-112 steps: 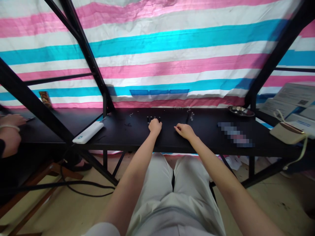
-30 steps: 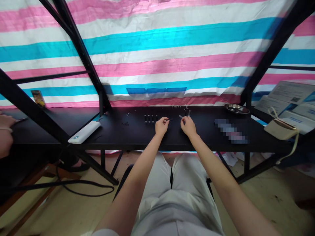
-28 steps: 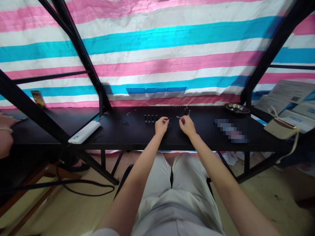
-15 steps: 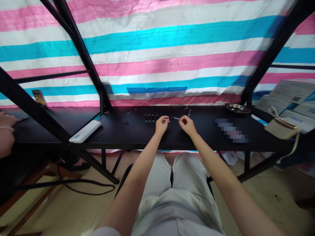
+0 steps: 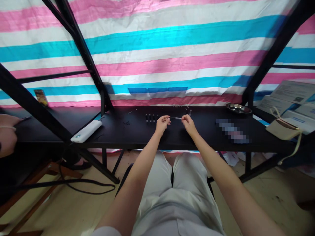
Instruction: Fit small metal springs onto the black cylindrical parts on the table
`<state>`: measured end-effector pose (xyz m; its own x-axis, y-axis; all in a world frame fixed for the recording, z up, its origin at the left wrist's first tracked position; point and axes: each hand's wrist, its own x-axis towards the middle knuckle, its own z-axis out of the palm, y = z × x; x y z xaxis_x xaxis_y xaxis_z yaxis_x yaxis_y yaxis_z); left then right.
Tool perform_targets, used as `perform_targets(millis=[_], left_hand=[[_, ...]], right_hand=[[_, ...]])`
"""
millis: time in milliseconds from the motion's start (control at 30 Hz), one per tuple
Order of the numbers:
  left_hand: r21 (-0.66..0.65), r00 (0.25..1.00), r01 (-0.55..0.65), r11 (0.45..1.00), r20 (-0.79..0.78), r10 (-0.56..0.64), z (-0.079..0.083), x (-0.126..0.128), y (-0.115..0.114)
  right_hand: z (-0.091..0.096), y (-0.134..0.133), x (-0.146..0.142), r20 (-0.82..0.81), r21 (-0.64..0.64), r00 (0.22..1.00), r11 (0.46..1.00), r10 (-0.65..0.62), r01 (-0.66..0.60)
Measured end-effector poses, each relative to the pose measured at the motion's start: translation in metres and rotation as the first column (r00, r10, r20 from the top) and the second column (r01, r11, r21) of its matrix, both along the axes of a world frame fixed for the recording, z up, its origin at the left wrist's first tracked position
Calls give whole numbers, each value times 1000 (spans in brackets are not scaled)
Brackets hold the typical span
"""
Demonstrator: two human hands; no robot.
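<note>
My left hand (image 5: pixel 162 123) and my right hand (image 5: pixel 188 122) are raised just over the black table (image 5: pixel 133 134), fingertips pinched. Between them runs a thin, small rod-like piece (image 5: pixel 176 118), held at one end by each hand. A row of small black upright parts (image 5: pixel 151 117) stands just left of my left hand. A few tiny pieces (image 5: pixel 189 112) lie behind my right hand. The piece is too small to make out in detail.
A white power bank (image 5: pixel 86 131) lies at the table's left. A metal dish (image 5: pixel 238 108) sits at the back right, a beige pouch (image 5: pixel 283 128) and white boxes (image 5: pixel 290 95) farther right. Another person's hand (image 5: pixel 7 131) rests at the far left. Black frame bars (image 5: pixel 81 55) cross overhead.
My hands were apart on the table, then each picked up a small piece. They have brought the pieces together end to end between them.
</note>
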<state>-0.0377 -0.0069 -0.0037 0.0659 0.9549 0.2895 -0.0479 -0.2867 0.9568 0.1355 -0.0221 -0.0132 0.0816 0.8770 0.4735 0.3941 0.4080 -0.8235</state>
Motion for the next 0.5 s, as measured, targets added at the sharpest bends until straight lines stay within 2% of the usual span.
perform_targets(millis=[133,333,500], left_hand=[[-41,999,38,998,6,-38,1,0,0],[-66,997,81,995,23,-80,-1,0,0],[-90,997,69,994,40,-66,2,-1,0]], right_hand=[[-2,5,0,-153,-24,988,1000,11,-15],[1,6,-2,-288,-50,957,998,23,-39],[0,6,-1,-302,10,948,995,97,-98]])
